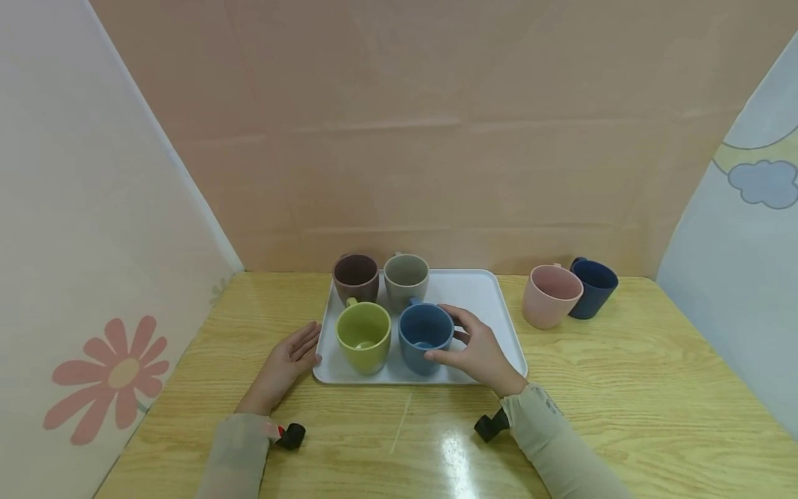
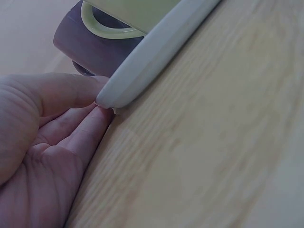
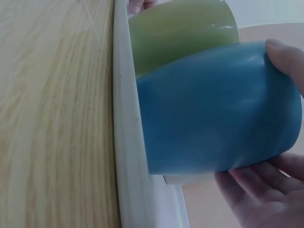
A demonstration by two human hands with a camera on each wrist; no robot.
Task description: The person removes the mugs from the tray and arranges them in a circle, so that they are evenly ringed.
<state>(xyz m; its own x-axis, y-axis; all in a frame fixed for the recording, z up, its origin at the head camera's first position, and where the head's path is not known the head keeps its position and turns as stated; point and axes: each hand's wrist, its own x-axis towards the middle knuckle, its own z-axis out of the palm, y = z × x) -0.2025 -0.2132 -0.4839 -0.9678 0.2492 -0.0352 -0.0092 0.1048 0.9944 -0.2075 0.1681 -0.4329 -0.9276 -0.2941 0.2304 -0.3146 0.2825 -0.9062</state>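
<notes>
A white tray [image 1: 464,312] lies on the table with several mugs on it. My right hand [image 1: 485,352] grips the blue mug [image 1: 427,338] at the tray's front, thumb on the near side and fingers round the far side. In the right wrist view the blue mug [image 3: 213,114] stands beside the green mug [image 3: 185,33]. My left hand [image 1: 283,364] pinches the tray's left rim; its thumb and fingertips meet the edge [image 2: 142,61] in the left wrist view. Behind stand a brown mug [image 1: 357,278] and a grey-beige mug [image 1: 406,277].
Right of the tray, a pink mug [image 1: 548,298] and a navy mug [image 1: 595,287] stand close together on the wooden table [image 1: 623,388]. A tan backdrop [image 1: 436,138] rises behind the table, with printed panels on both sides.
</notes>
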